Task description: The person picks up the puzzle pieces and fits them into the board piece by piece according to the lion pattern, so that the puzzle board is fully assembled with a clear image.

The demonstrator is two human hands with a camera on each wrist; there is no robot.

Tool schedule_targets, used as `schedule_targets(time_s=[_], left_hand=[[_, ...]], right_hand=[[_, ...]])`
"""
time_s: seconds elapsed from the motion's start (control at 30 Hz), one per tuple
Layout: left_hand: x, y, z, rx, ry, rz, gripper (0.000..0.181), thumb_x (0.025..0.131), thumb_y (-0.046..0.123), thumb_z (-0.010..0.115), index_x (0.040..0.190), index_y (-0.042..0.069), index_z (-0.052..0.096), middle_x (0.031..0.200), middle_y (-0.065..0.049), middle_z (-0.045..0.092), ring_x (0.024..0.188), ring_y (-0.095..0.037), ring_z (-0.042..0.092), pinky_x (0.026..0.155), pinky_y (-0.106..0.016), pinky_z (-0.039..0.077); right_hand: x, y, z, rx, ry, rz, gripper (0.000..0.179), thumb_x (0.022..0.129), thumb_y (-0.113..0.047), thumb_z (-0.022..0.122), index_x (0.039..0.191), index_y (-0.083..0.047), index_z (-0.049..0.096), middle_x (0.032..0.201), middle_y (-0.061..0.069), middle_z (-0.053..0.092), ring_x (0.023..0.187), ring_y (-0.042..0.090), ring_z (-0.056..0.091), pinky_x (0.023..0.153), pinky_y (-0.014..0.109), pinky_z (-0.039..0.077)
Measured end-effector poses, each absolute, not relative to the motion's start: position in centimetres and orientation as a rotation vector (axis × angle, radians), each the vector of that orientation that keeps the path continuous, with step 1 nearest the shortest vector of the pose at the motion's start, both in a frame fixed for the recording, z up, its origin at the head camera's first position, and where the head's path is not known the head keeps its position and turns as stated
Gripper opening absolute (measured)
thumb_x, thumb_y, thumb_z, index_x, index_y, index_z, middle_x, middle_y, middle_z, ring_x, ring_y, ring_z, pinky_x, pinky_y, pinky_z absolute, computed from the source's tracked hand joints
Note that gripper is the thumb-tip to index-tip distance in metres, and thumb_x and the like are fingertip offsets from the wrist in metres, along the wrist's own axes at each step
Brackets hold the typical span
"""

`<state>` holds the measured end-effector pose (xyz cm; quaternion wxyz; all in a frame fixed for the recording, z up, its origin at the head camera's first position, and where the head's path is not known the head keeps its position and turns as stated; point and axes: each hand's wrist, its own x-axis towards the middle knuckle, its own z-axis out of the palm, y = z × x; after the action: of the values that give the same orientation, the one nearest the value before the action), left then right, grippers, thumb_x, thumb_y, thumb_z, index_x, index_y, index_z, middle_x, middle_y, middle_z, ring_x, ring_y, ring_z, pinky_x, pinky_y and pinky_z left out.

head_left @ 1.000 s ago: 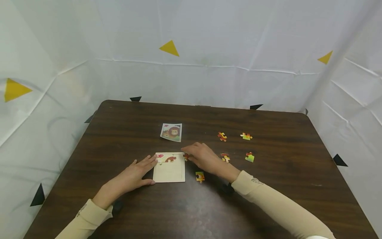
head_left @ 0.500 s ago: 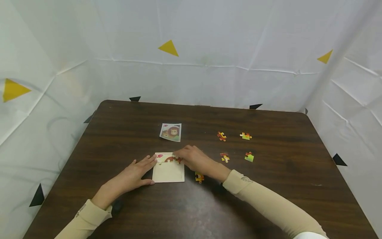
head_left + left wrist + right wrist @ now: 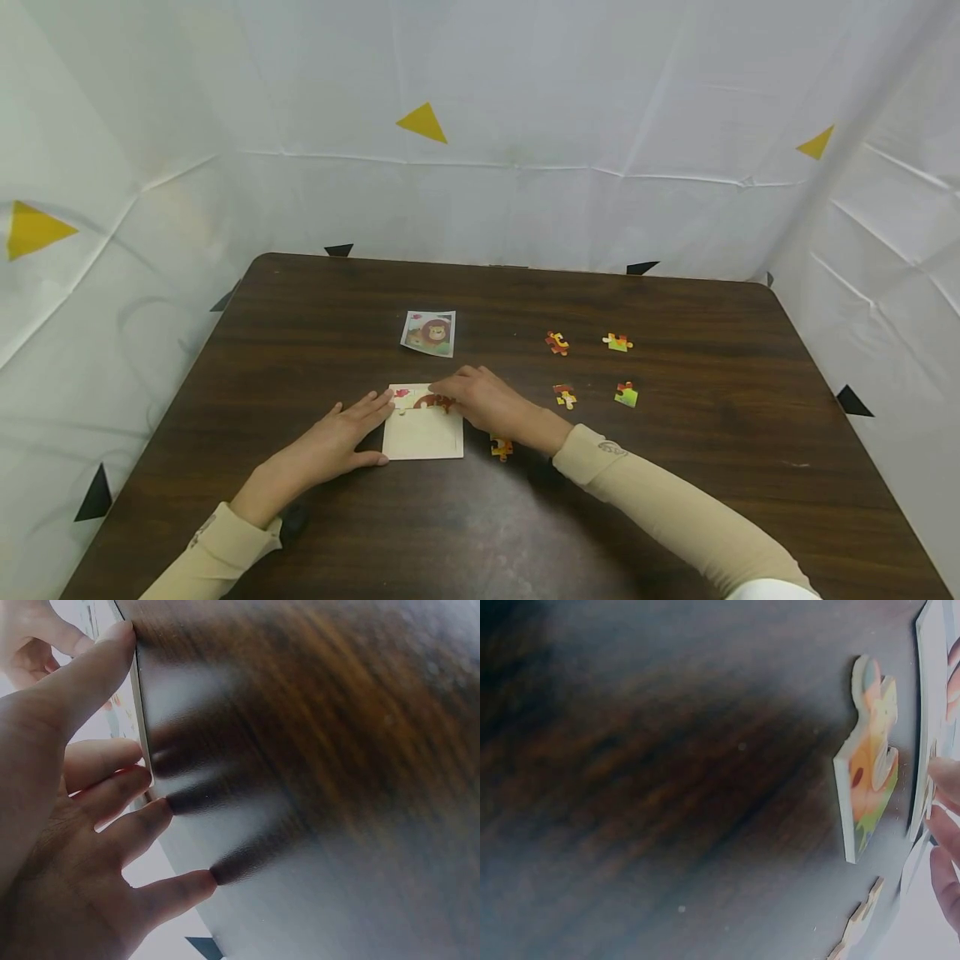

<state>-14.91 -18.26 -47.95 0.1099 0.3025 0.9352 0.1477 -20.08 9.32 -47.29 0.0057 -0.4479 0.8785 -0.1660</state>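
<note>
A square pale puzzle tray (image 3: 423, 437) lies on the dark table, with pink-and-white and brown puzzle pieces along its far row. My left hand (image 3: 345, 442) rests at the tray's left edge, fingers spread and straight; in the left wrist view the thumb (image 3: 112, 656) touches its rim. Over the far right part of the tray, my right hand (image 3: 491, 404) pinches a brown puzzle piece (image 3: 444, 403), partly hidden by the fingers, next to the brown piece in the row. Just right of the tray lies an orange puzzle piece (image 3: 868, 769), partly behind the right hand in the head view.
Several loose puzzle pieces lie to the right, among them a red-yellow one (image 3: 557, 342), a yellow-green one (image 3: 618, 342), a red-and-cream one (image 3: 566, 396) and a green one (image 3: 626, 394). A lion picture card (image 3: 429, 333) sits beyond the tray. White sheeting (image 3: 525, 217) surrounds the table.
My right hand has moved left with the brown puzzle piece, from the tray's right edge to beside the pieces in the far row. The left hand has stayed in place.
</note>
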Motion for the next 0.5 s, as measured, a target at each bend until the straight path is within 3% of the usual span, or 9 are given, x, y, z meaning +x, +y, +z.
schedule_targets(time_s=[0.5], left_hand=[[-14.83,-18.19,-47.78,0.889,2.747,0.448,0.078,0.085,0.036,0.072,0.146,0.0,0.038,0.151,-0.021,0.033,0.138,-0.038,0.032,0.101,-0.068,0.029]], right_hand=[[-20.29,9.17,-47.38,-1.405,2.725,-0.51,0.044,0.089,-0.009,0.069,0.131,-0.012,0.059,0.124,-0.002,0.064,0.105,0.018,0.057,0.084,0.032,0.047]])
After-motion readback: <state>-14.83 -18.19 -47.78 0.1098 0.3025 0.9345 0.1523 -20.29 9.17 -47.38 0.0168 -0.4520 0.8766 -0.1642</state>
